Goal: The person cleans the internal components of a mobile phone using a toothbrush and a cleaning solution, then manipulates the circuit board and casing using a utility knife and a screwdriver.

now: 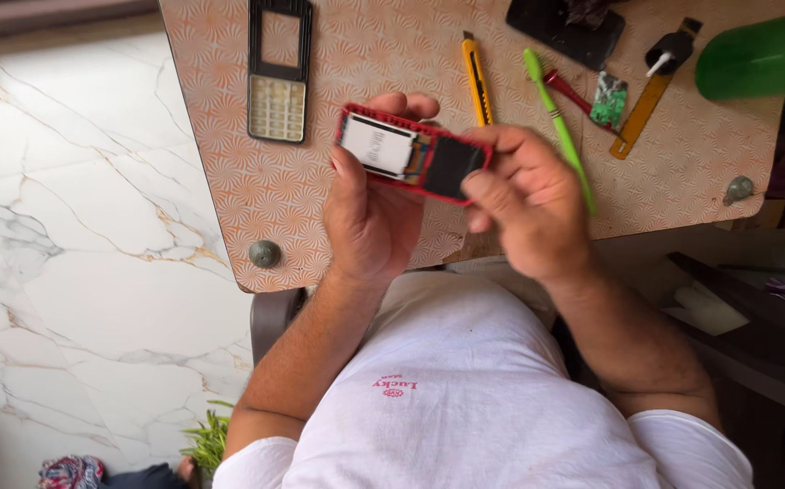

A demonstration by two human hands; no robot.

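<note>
Head view, looking down over a small table with an orange fan-patterned top (248, 181). The red plastic mobile-phone body, opened at the back (412, 152), is held above the table's near edge, between both hands. A white rectangular battery (376, 145) sits in its 9 o'clock half; a dark bare bay fills the 3 o'clock half. The left hand (370, 213) grasps the body from below, thumb on its 9 o'clock end and fingertips curled over the far rim. The right hand (528, 204) pinches the 3 o'clock end, thumb pressed on the near corner.

By its look the shell is light, thin and stiff, with smooth edges that could slip. The exposed inside probably marks easily, so the long side rims seem the safest hold.

At 11 o'clock of the phone lies a black front frame with a pale keypad (278, 71). At 1 o'clock lie a yellow snap-blade utility knife (476, 80) and a green pen-shaped tool (555, 118). A small green circuit board (608, 100) lies at 2 o'clock.
</note>
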